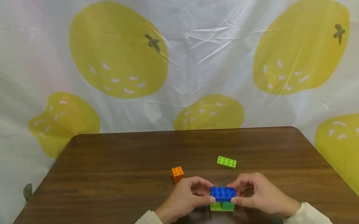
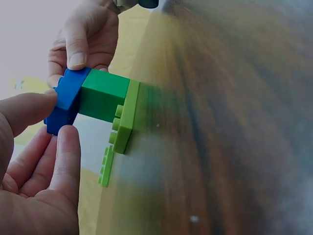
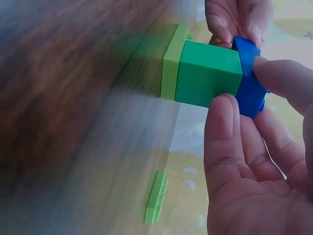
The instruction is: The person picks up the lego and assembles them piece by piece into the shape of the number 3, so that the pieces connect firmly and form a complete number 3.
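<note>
**Two-handed grasp on blue brick atop green stack**

Left hand (image 1: pixel 188 197): thumb and fingers pinch the left end of the blue brick (image 1: pixel 222 193). Right hand (image 1: pixel 261 193): same hold at the right end. One right fingertip lies against, or just in front of, the green block (image 3: pixel 208 73); which of the two cannot be told.

The blue brick, studs upward, lies across the top of the green block, its left end overhanging. Whether it is fully seated cannot be confirmed. The green block stands on one half of a lime baseplate (image 2: pixel 126 122), leaving the studs of the other half bare. The baseplate rests flat on the table (image 1: pixel 119 158).

Handling assessment: the brick appears to be hard moulded plastic, judged light, stiff and unlikely to break. Its smooth sides may slip under a loose pinch. The short ends, as gripped, are a sound place to take hold. Pressure is best applied over the green block, since force on the overhang could tip the stack.

Beyond the left hand stands an orange block (image 1: pixel 177 173); beyond the stack lies a second lime plate (image 1: pixel 226 162), apart from it. A fruit-print cloth (image 1: pixel 206 59) hangs behind the table.
</note>
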{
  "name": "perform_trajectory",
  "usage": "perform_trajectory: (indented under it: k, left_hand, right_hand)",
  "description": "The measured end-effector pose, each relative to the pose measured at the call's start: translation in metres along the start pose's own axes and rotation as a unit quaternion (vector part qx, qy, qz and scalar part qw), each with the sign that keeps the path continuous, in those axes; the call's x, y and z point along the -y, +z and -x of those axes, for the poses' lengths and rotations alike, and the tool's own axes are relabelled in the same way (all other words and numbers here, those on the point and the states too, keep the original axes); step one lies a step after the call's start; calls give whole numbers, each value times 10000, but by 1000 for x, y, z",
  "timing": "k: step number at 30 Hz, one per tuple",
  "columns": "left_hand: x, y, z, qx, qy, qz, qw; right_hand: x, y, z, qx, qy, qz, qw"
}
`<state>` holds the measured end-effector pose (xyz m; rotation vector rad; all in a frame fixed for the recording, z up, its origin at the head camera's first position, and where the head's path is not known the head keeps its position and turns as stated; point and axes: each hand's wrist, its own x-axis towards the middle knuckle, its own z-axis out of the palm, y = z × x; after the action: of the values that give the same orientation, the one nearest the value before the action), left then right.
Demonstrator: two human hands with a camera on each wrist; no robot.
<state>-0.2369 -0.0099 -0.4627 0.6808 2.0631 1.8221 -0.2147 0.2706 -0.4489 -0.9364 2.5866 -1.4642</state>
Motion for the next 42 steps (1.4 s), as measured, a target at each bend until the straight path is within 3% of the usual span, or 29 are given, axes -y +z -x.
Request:
perform_trajectory:
  k: [10,17,26,32,42]
  left_hand:
    - [-5,-1,0,-21,-51,-139,9999]
    - [-5,0,-1,-23,-67,-94,9999]
    - [-3,0,-2,-26,33,-332,9994]
    - [-5,0,-2,-9,-19,-308,9995]
    - [-5,-1,-1,-41,-65,-273,9996]
  right_hand:
    - [-1,-1,-2,112,196,-10,9997]
    - [-1,0,-2,36,94,165,9998]
    - [-1,-6,-7,374,-35,417,9984]
    - [3,-11,-10,585,94,274,9979]
    - [-3,-15,-11,601,287,94,9977]
